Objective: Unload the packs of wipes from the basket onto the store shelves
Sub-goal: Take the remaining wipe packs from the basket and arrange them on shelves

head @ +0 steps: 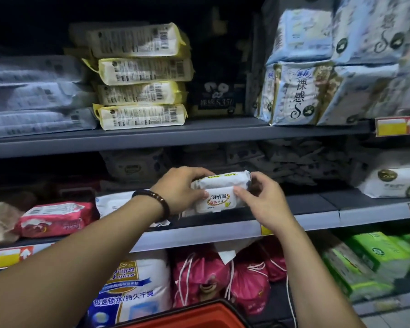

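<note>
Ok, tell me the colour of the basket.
Red basket, at the bottom of the head view.

Both hands grip a white pack of wipes (223,192) above the front edge of the middle shelf (317,220): left hand (182,189) on its left end, right hand (263,200) on its right end. A pink pack (55,218) lies near the shelf's left end. The red basket (187,316) rim shows at the bottom edge.

Both hands, left hand (180,188) and right hand (263,204), flank a wipes pack (223,192) above the middle shelf (317,209), with the basket (194,316) below in front.
</note>
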Demonstrator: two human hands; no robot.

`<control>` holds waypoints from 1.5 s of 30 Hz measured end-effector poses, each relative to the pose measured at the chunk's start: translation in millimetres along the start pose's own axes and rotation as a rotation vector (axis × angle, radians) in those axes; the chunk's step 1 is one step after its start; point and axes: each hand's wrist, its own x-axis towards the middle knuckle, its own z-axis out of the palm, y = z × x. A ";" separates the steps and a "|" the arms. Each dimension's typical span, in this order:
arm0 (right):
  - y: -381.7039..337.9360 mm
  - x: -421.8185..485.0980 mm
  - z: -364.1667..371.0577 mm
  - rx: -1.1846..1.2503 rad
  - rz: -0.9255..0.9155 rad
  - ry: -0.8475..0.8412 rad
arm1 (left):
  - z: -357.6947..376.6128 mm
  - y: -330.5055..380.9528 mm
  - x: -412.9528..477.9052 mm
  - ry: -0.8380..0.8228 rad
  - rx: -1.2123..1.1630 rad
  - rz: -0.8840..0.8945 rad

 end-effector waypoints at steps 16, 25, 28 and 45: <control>10.9 -4.7 18.2 -0.327 0.172 0.051 | 41.0 16.0 14.0 -0.004 0.585 -0.053; -24.7 -55.9 28.1 -0.369 0.176 0.164 | 20.9 -18.6 -85.7 0.134 0.470 0.141; -31.1 -86.8 41.3 -0.419 0.165 0.089 | 14.6 -44.1 -142.9 -0.132 0.421 0.169; 109.3 -318.8 280.6 -0.685 0.389 -1.233 | 68.8 -135.7 -234.9 -1.061 0.331 -0.159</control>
